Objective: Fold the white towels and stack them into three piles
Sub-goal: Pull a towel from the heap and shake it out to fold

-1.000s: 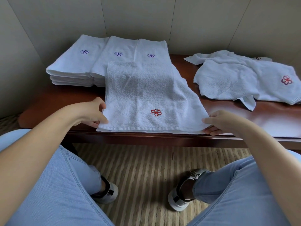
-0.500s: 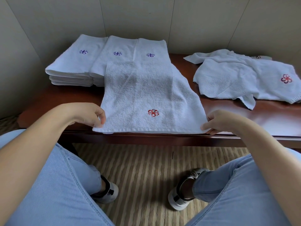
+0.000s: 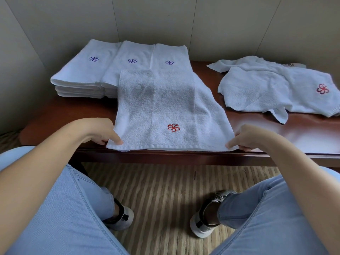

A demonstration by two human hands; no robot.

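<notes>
A white towel with a red flower mark (image 3: 165,107) lies flat across the middle of the dark wooden table (image 3: 73,115), its far end lapping over the folded stacks. My left hand (image 3: 99,131) pinches its near left corner and my right hand (image 3: 244,137) pinches its near right corner, both at the table's front edge. Behind it stand three piles of folded white towels with blue marks: a left pile (image 3: 86,70), a middle pile (image 3: 128,61) and a right pile (image 3: 170,56).
Loose unfolded white towels (image 3: 272,89) with red marks lie in a heap at the right of the table. Beige walls close in at the back and left. My knees in blue jeans and my shoes are over the striped floor below.
Both hands shifted their hold on the towel's near corners and drew the near edge slightly toward the table's front. The towel lies flatter now.
</notes>
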